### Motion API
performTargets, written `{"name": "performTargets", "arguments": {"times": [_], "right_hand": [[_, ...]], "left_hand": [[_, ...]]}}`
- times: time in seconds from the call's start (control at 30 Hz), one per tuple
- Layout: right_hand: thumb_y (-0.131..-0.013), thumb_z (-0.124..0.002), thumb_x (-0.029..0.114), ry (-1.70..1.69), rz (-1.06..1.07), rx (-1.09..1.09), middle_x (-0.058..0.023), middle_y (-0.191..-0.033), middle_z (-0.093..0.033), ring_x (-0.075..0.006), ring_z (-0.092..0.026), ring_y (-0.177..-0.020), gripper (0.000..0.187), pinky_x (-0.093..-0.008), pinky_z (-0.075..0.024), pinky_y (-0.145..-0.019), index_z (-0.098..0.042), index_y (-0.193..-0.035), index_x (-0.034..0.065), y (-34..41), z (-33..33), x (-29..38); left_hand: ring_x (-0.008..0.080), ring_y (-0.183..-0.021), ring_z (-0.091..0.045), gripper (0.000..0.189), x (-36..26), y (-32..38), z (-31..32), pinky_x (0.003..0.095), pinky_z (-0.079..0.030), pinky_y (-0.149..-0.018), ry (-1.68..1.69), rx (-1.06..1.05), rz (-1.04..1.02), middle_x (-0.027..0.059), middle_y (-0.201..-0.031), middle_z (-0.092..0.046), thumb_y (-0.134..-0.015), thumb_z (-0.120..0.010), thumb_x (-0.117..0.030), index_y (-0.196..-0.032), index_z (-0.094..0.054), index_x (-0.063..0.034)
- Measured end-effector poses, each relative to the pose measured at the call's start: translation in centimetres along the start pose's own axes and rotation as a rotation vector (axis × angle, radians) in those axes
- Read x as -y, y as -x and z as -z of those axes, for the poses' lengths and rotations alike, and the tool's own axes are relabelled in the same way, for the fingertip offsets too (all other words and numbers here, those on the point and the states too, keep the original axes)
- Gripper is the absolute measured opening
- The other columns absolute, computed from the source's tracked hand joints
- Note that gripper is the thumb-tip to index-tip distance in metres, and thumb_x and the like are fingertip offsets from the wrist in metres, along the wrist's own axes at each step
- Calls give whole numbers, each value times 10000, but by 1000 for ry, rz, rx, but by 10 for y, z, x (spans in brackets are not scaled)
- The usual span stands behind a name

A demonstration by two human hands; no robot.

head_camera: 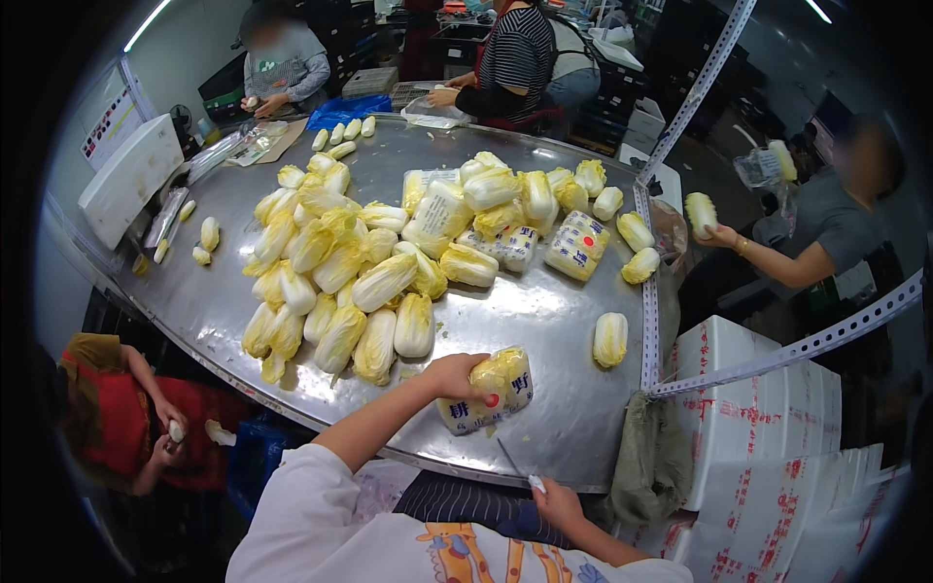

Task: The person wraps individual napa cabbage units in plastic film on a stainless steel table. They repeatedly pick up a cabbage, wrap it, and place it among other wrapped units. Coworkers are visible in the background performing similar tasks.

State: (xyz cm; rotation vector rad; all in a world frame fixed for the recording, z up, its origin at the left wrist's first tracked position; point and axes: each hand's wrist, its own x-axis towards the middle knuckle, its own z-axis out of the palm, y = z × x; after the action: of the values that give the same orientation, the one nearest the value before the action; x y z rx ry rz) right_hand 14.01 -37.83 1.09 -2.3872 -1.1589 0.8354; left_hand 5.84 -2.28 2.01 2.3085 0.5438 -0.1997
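My left hand (458,377) grips a clear printed plastic bag of yellow napa cabbage (510,379) on the steel tabletop, near the front edge. The bag bears dark blue writing and a red dot. In my right hand (560,506), at the table's edge, is a knife (512,460) with a thin blade and a whitish handle. Its blade points up and left, toward the bag. A large heap of loose napa cabbages (342,266) lies beyond my left arm. More printed bags of cabbage (577,246) lie farther back, and a single cabbage (610,339) is to the right.
A perforated metal post (647,291) and slanted bar (794,357) border the table's right side. White foam boxes (751,408) are stacked there, by a grey-green sack (649,466). Several people work around the table; one at right holds a cabbage (701,214). Small cabbages (352,129) lie at the far edge.
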Motion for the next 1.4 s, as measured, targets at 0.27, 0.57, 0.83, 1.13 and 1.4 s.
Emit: {"name": "performTargets", "arguments": {"times": [0.27, 0.57, 0.83, 1.13, 1.4], "right_hand": [[-787, -657, 343, 449, 75, -335, -215, -1181, -511, -406, -497, -1079, 563, -479, -417, -870, -506, -1247, 56, -59, 26, -31], [-810, -576, 193, 56, 401, -384, -241, -1133, -548, -377, -613, -835, 500, -449, -510, -707, -462, -1236, -43, -169, 7, 68], [-854, -498, 134, 138, 488, -251, -191, -696, -620, -369, -624, -638, 133, -477, -494, -570, -567, -874, 22, -204, 18, 43], [-847, -502, 113, 263, 415, -351, -207, -629, -601, -393, -604, -568, 109, -501, -481, -548, -567, -834, 26, -236, 34, 40], [-864, -482, 70, -83, 471, -481, -158, -595, -591, -298, -603, -527, 116, -412, -478, -530, -576, -818, 19, -238, 60, 75]], "left_hand": [[339, -886, -616, 921, -38, 21, 18, 416, -480, -791, -127, -30, -57, 164, -907, -622, -627, -805, -385, -1424, -349, -320], [319, -873, -652, 877, -19, 46, -13, 381, -510, -756, 126, -199, 41, 190, -964, -663, -627, -793, -433, -1399, -393, -318], [156, -988, -602, 659, -9, 72, -54, 291, -501, -866, 1257, -245, 105, 117, -1140, -618, -788, -726, -38, -1362, -407, 21], [200, -1139, -525, 741, 42, 25, -75, 310, -423, -965, 1181, -337, 7, 143, -1277, -535, -829, -691, -225, -1436, -309, -37], [251, -1063, -583, 679, 16, 6, -53, 371, -479, -912, 1162, -504, 162, 134, -1157, -590, -750, -765, -174, -1318, -420, -33]]}}
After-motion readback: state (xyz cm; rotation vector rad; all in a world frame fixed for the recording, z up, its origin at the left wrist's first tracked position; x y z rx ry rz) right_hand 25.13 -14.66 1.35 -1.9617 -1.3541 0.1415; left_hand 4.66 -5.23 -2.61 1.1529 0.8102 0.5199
